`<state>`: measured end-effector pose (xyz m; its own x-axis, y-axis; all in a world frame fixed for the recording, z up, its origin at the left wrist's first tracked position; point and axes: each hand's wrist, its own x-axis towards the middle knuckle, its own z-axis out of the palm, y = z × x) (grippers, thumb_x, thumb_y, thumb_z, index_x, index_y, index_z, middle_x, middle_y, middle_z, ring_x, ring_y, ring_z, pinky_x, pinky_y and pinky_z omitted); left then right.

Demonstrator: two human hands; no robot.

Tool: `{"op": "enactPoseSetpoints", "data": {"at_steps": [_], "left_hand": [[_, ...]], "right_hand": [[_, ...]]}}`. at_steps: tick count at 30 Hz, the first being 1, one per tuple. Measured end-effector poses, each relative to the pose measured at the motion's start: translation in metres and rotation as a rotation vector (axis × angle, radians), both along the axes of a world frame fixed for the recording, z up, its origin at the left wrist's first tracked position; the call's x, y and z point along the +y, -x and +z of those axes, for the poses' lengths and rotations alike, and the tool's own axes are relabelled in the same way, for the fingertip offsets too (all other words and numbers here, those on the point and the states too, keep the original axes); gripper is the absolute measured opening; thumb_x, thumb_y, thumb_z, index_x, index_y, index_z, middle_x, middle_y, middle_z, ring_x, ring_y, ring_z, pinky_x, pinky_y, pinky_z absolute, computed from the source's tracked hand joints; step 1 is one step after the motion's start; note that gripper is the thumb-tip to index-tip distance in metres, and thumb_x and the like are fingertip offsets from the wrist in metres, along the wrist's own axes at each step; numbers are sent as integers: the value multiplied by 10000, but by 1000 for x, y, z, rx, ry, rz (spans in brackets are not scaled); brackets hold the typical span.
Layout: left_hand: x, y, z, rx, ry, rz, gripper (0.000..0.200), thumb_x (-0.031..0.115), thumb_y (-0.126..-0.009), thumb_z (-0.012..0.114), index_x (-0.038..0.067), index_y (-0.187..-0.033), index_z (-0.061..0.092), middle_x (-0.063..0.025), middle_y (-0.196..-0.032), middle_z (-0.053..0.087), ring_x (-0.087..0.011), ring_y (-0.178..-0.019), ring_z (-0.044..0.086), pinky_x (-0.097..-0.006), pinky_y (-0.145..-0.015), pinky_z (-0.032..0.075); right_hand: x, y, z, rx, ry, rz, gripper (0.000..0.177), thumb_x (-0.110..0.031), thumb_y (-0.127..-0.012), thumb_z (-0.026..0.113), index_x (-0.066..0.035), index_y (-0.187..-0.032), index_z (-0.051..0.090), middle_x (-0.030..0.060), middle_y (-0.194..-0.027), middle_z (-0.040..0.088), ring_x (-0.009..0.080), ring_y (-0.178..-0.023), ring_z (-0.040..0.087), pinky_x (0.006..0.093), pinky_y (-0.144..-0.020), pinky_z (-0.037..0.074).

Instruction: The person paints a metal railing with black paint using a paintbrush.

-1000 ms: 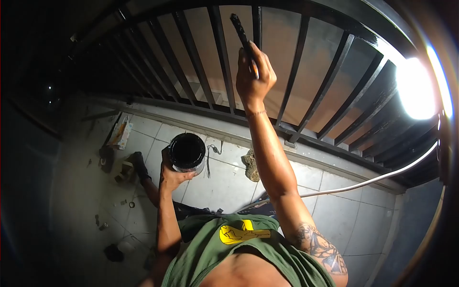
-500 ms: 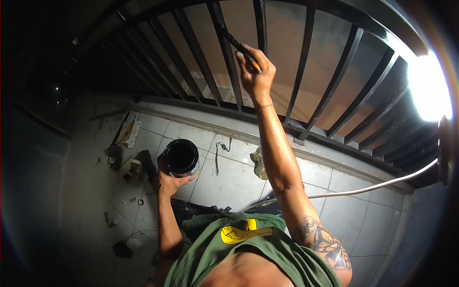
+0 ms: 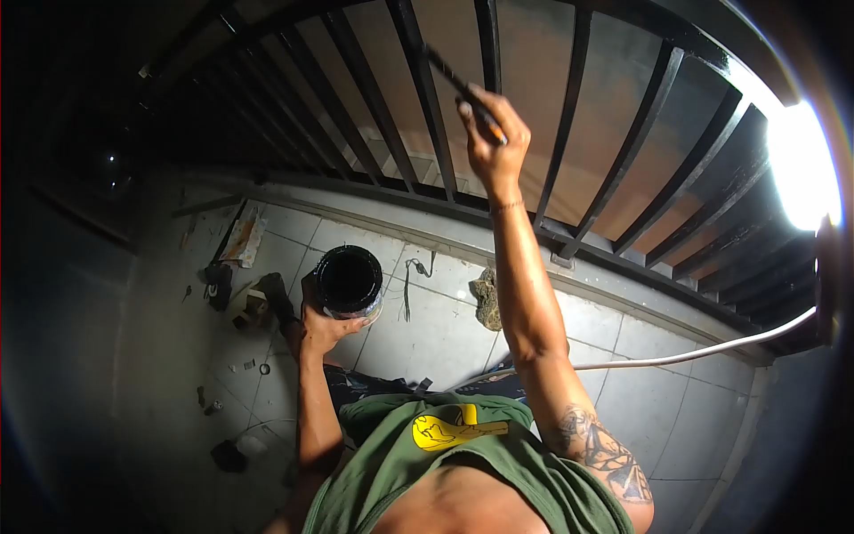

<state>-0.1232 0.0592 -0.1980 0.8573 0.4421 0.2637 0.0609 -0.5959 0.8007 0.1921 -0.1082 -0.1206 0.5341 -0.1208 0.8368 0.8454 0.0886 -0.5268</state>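
My right hand (image 3: 495, 135) is raised and grips a paintbrush (image 3: 458, 80) whose dark bristle end lies against a bar of the black metal railing (image 3: 425, 98). My left hand (image 3: 322, 327) holds a round paint can (image 3: 349, 282) from below; the can is open and black inside. The can is held low, over the tiled floor, left of my raised arm.
A bright lamp (image 3: 803, 165) glares at the right. A white cable (image 3: 703, 351) runs across the grey floor tiles. A crumpled rag (image 3: 487, 301) lies by the railing base. Small scraps and a box (image 3: 241, 238) sit at the left near a wall.
My right hand with the brush has shifted slightly right and down along the railing bar. The can in my left hand has stayed about where it was.
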Motion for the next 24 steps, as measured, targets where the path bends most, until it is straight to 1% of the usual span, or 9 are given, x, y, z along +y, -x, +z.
{"op": "enactPoseSetpoints", "data": {"at_steps": [3,5,9,11,13,15,17,23,24], "left_hand": [[2,0,-2,10,-35,-21,884,159,-465,908,14,-1179,407,-131,-1096,576,-247,-985,592,-355,-869,493],[1,-2,0,-12,-35,-21,873,160,-470,905,11,-1174,410,-134,-1095,577,-249,-980,597,-356,-867,496],[-3,-8,3,13,-58,-8,874,158,-480,901,11,-1182,401,-139,-1099,577,-253,-992,595,-356,-869,496],[-2,-10,1,-73,136,-94,888,152,-481,900,13,-1193,388,-141,-1106,576,-251,-1007,591,-352,-878,492],[-6,-10,6,-29,45,-65,900,155,-479,903,13,-1199,383,-142,-1113,574,-248,-1019,586,-349,-887,487],[-6,-10,6,-1,-43,-44,911,158,-477,906,12,-1206,378,-142,-1120,572,-246,-1030,580,-347,-896,482],[-1,-9,-1,-34,119,-63,943,189,-464,915,11,-1217,376,-142,-1132,566,-246,-1045,571,-348,-910,472],[9,-4,-12,5,51,-12,976,233,-437,923,16,-1221,385,-146,-1135,563,-263,-1052,566,-355,-918,464],[10,-5,-13,2,53,-12,976,233,-437,923,16,-1221,385,-146,-1135,563,-263,-1052,566,-355,-918,464]], "right_hand": [[4,-14,35,-24,-11,22,243,-92,-762,729,-37,-990,666,132,-899,671,257,-799,668,286,-719,508],[5,-17,42,16,6,-14,246,-121,-781,737,-37,-1003,673,118,-856,678,214,-774,663,267,-704,494],[3,-10,-14,-29,97,13,269,-117,-757,756,-45,-1003,671,125,-852,676,228,-788,670,292,-732,506],[1,-5,-12,-6,40,-64,262,-122,-771,744,-43,-1010,671,123,-860,680,234,-817,676,288,-740,508],[10,-12,15,-60,-52,-130,253,-136,-793,731,-36,-1018,672,116,-857,688,205,-811,684,268,-733,508],[25,-26,38,109,-184,8,252,-147,-814,720,-37,-1035,671,105,-817,689,134,-721,670,234,-681,502],[35,-28,55,210,-213,34,234,-129,-770,743,-37,-974,673,115,-873,666,242,-763,654,275,-707,500],[34,1,50,-108,-92,-74,260,-117,-760,743,-25,-989,661,135,-902,662,268,-791,661,290,-721,504],[31,9,45,-38,-115,-62,256,-124,-771,735,-29,-997,663,127,-911,669,254,-805,667,300,-731,508]]}}
